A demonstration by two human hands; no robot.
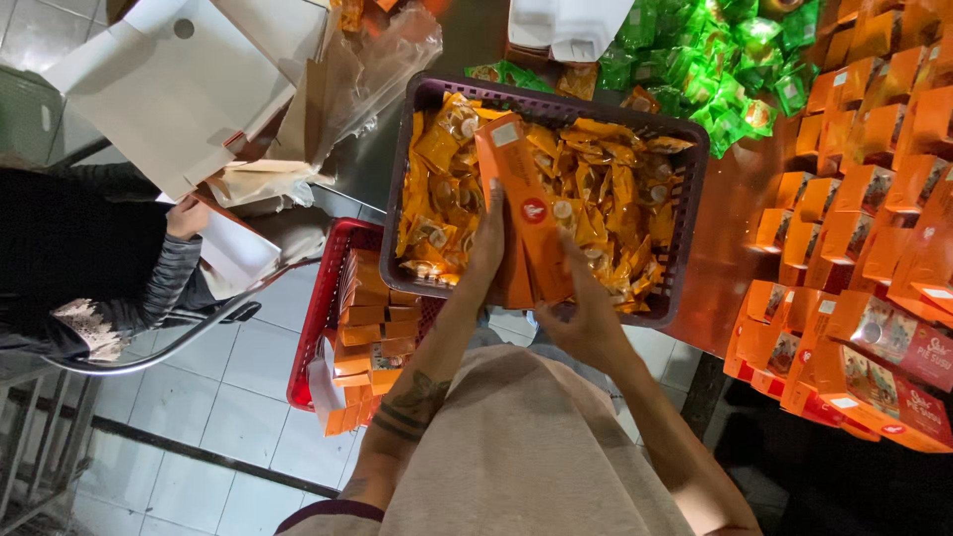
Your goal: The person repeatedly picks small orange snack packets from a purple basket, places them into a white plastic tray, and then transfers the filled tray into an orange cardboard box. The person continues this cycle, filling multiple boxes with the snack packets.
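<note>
Two baskets are sitting before us: a dark purple one [417, 149] on the counter [730, 248], brimming with far too many small orange sachets [606, 199] for us to be counting, and a red one [313, 318] lower down beside it, holding stacked orange cartons [362, 308]. To our right, dozens of closed orange boxes [854, 228] are covering the counter, with a heap of green sachets [715, 60] lying beyond them. We are holding one long orange carton [531, 213] over the purple basket, tilted, its far end reaching toward the basket's middle. Our left hand [486, 238] is pressing flat along its left face, fingers extended, while our right hand [586, 318] is closing its grip around the near end from below. We are judging the carton to be light, thin cardboard, stiff along its length yet easy to crush, so holding it by the edges and the end seems safest. At far left, another person's hand [187, 216] is working on a flat white box blank [233, 248].
</note>
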